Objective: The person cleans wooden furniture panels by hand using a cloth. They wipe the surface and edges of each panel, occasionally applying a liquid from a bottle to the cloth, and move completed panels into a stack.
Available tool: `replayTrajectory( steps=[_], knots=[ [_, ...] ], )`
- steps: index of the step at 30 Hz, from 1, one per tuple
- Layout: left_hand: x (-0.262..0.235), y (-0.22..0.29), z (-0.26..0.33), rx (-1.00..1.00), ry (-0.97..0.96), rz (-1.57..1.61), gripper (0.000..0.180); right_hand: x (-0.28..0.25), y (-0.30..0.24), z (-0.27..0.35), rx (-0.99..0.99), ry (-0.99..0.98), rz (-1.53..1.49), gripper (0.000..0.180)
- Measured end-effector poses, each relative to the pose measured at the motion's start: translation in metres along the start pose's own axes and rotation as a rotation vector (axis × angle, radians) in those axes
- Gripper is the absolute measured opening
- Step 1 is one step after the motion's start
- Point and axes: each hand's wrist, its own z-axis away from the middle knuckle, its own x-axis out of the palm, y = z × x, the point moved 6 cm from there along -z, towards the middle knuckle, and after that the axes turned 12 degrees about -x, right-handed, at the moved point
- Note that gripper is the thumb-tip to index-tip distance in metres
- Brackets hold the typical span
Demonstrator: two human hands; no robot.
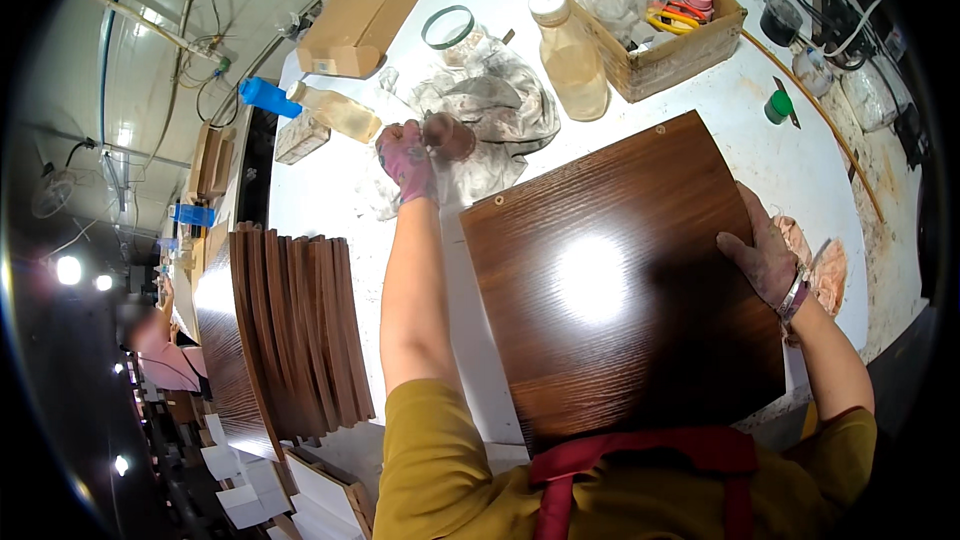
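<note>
- White worktable (810,180): I log it as the base for nearly everything here, its surface smudged toward the right edge.
- Dark brown, glossy wood-grain rectangular board (620,290): directly before the wearer, set at a slant, two small round marks near its far edge. Bright glare mid-face; shadow lower right.
- Row of dark brown wood-grain panels (300,320): standing on edge left of the left forearm, well apart from the board.
- Open brown cardboard box (680,62): beyond the board, holding clear plastic film, a pink-lidded container and orange-handled tools.
- Crumpled grey-and-white stained cloth (525,110): beyond the board's far left corner.
- Flat brown cardboard carton (360,25): far left, shut.
- Clear plastic bottle with white cap (575,65): between cloth and open box, yellowish liquid inside.
- Right hand (765,252): gripping the board's right edge, thumb over the top face.
- Clear bottle of yellowish liquid (340,112): tipped over, near the left hand.
- Left hand (407,162): fingers curled, just beside the cloth; I cannot tell whether they hold anything.
- Blurred reddish-brown object (448,137): right of those fingers; kind unclear to me.
- Round green cap (778,107): right of the open box.
</note>
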Motion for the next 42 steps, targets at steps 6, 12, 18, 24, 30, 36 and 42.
replayTrajectory(
  steps=[6,12,18,24,30,36,42],
  knots=[
    [-0.017,0.015,0.014,0.194,-0.004,0.213,0.02,0.001,-0.002,-0.002,-0.039,-0.011,-0.091,0.068],
    [-0.014,0.116,0.1,-0.037,-0.413,0.663,0.021,-0.007,-0.005,-0.003,-0.145,0.003,-0.147,0.062],
    [0.079,0.196,0.223,-0.191,-0.686,0.641,0.018,-0.002,0.023,0.006,-0.22,0.137,0.05,0.065],
    [0.148,0.202,0.25,-0.03,-0.797,0.62,0.016,-0.004,0.009,0.0,-0.142,-0.047,0.043,0.075],
    [0.159,0.204,0.258,-0.018,-0.795,0.509,0.016,-0.002,0.026,0.001,-0.123,0.032,0.094,0.079],
    [0.162,0.203,0.258,-0.031,-0.787,0.543,0.017,-0.003,0.022,0.001,-0.073,-0.008,0.101,0.079],
    [0.163,0.204,0.258,0.029,-0.77,0.462,0.019,-0.001,0.026,0.001,-0.047,-0.005,0.076,0.078]
  ],
)
